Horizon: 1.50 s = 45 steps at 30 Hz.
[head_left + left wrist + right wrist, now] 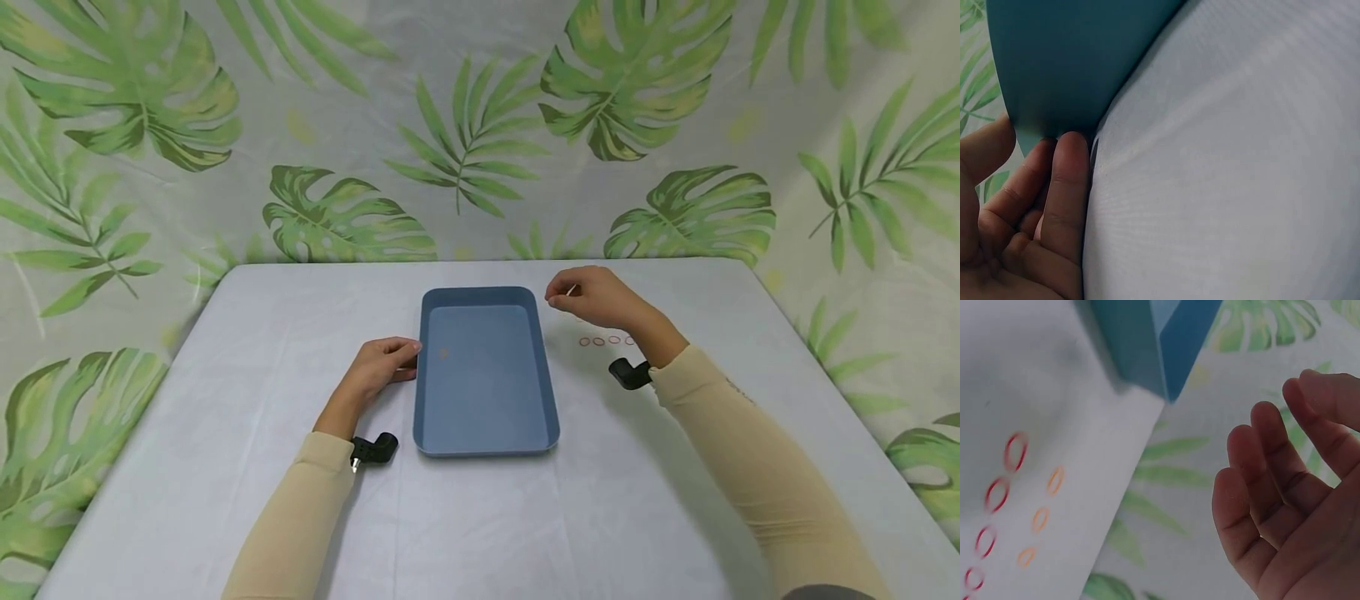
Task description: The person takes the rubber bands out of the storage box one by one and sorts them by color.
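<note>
A blue-grey rectangular tray (491,375) lies on the white-covered table, with a small orange ring (444,353) inside its left part. My left hand (381,365) touches the tray's left side; in the left wrist view its bent fingertips (1071,150) rest against the outer wall. Raised beyond the tray's far right corner, my right hand (600,297) has loosely curled fingers, thumb and index tips close together. Nothing shows between them. Under and beside that hand lie several red rings (597,342), thin like rubber bands, in a row. Orange rings (1040,519) form another row alongside.
White cloth (225,417) covers the table. A leaf-patterned cloth (465,125) hangs behind it and shows along both sides. Black camera mounts (377,448) sit on both wrists, the right one low over the table near the red rings.
</note>
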Each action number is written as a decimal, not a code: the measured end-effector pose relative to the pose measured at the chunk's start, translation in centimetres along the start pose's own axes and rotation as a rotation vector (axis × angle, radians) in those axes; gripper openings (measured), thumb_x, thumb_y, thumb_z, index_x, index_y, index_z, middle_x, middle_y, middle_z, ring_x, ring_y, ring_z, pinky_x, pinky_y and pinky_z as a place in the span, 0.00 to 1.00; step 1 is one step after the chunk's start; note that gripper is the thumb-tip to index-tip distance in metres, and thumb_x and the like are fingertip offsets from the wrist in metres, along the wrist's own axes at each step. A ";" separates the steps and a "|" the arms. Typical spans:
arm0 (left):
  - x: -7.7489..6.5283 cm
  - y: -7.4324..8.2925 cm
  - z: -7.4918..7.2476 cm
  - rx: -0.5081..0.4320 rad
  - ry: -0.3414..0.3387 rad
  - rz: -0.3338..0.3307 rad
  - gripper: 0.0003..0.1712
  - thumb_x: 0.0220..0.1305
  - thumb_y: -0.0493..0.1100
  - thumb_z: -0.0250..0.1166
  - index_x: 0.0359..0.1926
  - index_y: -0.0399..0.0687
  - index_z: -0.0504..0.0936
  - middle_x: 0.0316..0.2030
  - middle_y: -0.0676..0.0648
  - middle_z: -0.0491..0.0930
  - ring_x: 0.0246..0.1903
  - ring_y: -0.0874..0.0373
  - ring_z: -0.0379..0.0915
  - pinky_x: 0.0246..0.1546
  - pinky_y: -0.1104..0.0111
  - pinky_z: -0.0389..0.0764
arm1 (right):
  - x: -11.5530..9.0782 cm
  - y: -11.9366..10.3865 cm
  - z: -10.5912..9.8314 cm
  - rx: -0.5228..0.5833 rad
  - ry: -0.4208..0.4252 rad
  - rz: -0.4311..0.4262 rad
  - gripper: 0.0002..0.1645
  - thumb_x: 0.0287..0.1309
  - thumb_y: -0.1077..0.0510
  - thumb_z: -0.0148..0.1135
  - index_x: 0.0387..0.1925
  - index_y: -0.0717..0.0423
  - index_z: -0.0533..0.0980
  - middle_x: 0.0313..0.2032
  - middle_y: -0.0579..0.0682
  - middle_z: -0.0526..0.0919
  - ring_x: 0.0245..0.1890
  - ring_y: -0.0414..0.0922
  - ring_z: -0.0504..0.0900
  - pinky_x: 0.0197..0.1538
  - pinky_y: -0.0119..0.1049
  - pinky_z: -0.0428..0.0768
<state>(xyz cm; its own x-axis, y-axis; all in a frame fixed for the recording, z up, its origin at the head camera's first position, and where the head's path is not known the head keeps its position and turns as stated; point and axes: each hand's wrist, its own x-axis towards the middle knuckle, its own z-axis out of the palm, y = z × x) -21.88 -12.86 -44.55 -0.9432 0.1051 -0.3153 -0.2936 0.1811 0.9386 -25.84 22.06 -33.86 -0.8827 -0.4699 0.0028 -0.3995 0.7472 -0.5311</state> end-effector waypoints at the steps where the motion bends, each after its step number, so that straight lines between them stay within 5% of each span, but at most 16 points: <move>1: -0.1 0.0 0.0 0.002 0.002 -0.001 0.22 0.72 0.44 0.60 0.60 0.33 0.77 0.57 0.36 0.79 0.44 0.64 0.80 0.46 0.74 0.87 | 0.4 -0.4 0.2 0.001 -0.011 -0.008 0.09 0.68 0.57 0.59 0.45 0.54 0.82 0.43 0.54 0.86 0.38 0.48 0.82 0.42 0.42 0.80; 9: -0.4 0.1 0.0 -0.010 -0.009 0.011 0.22 0.72 0.44 0.59 0.59 0.32 0.77 0.57 0.35 0.79 0.44 0.64 0.81 0.47 0.73 0.87 | 3.2 -3.8 2.0 0.007 -0.067 -0.043 0.09 0.67 0.58 0.59 0.43 0.55 0.82 0.44 0.54 0.86 0.41 0.49 0.81 0.46 0.46 0.82; 24: 0.0 0.1 -0.1 0.019 0.004 -0.003 0.21 0.72 0.45 0.60 0.58 0.33 0.79 0.57 0.36 0.79 0.42 0.65 0.81 0.45 0.74 0.87 | 6.5 -6.3 6.1 0.009 -0.134 -0.153 0.10 0.67 0.59 0.59 0.43 0.59 0.83 0.44 0.54 0.86 0.45 0.50 0.82 0.50 0.45 0.82; 34: -0.1 0.0 -0.1 0.000 -0.009 -0.001 0.22 0.73 0.44 0.59 0.59 0.33 0.78 0.58 0.35 0.79 0.43 0.65 0.81 0.46 0.74 0.87 | 7.4 -7.9 9.0 -0.010 -0.213 -0.127 0.10 0.66 0.59 0.59 0.44 0.57 0.83 0.45 0.52 0.86 0.47 0.49 0.82 0.53 0.43 0.82; 45: 0.0 -0.1 -0.2 -0.008 -0.024 0.005 0.23 0.73 0.45 0.60 0.59 0.32 0.78 0.58 0.36 0.79 0.44 0.64 0.81 0.47 0.73 0.87 | 7.8 -7.7 11.3 -0.023 -0.223 -0.089 0.07 0.64 0.61 0.61 0.39 0.55 0.84 0.40 0.51 0.87 0.40 0.44 0.81 0.43 0.34 0.80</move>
<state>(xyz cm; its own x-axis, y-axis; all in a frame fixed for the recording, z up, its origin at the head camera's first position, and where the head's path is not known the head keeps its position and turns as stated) -21.93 -13.11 -44.59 -0.9407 0.1295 -0.3135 -0.2899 0.1726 0.9413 -26.84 7.31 -39.32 -0.7682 -0.6248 -0.1396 -0.4814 0.7076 -0.5172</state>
